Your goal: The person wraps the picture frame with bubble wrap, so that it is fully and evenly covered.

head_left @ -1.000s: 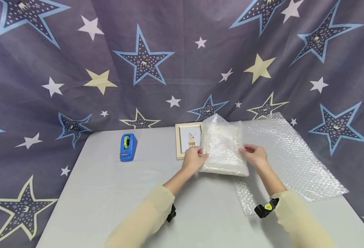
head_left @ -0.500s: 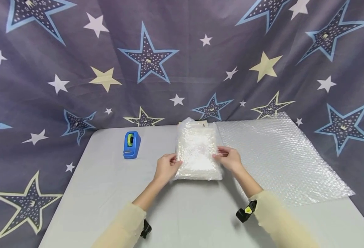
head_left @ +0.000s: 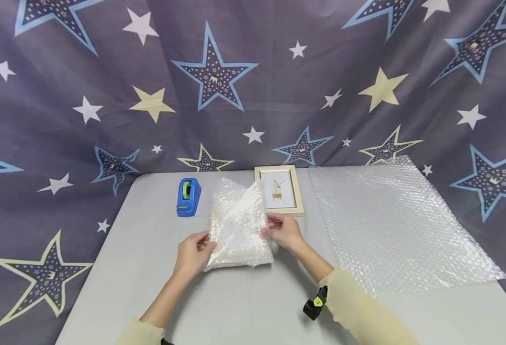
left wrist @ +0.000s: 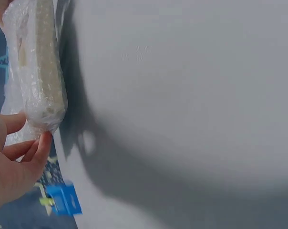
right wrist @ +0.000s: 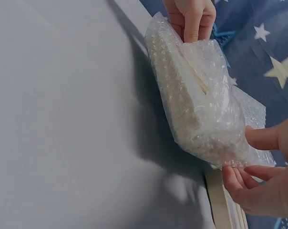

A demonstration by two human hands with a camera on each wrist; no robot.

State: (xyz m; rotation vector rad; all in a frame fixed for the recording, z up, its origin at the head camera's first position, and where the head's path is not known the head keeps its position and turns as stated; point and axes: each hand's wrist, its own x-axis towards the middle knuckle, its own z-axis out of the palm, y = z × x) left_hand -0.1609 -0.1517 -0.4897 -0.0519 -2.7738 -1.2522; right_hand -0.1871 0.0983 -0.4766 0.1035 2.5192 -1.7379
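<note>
Moved the bubble-wrapped parcel [head_left: 239,225] leftward since the earlier frame, mostly uncovering the framed picture [head_left: 280,191].
Pinching its sides above the table [head_left: 253,306] with left hand [head_left: 192,255] and right hand [head_left: 286,232]; apparently carrying, next likely calling for even, two-handed lowering.

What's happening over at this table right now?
A person is holding a bubble-wrapped package above the table, pinching one side with the left hand and the other with the right hand. A picture frame lies behind it, just to the right. A blue tape dispenser sits at the back left, and a sheet of bubble wrap is spread out on the right.
</note>
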